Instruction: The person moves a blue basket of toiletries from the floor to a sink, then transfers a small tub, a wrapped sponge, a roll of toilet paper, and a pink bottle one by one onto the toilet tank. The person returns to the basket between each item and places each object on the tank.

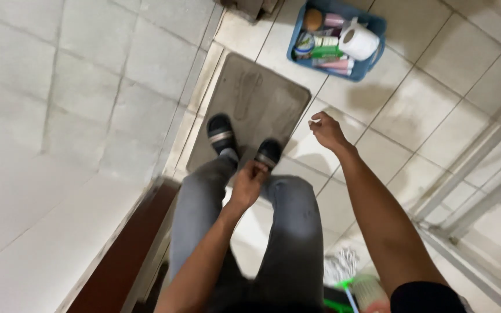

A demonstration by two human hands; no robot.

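Note:
I look straight down at my own legs in grey trousers and dark slippers (222, 133) standing on a grey floor mat (256, 98). My left hand (249, 181) hangs in front of my legs with the fingers curled in and nothing visible in it. My right hand (326, 131) is stretched out to the right over the pale floor tiles, fingers loosely bent, holding nothing that I can see.
A blue basket (374, 26) with bottles, tubes and a toilet roll (358, 42) stands on the tiles ahead. A tiled wall fills the left side, with a dark red door frame (129, 249) below. Metal rails (482, 174) run at the right; a mop head (343, 264) lies near my feet.

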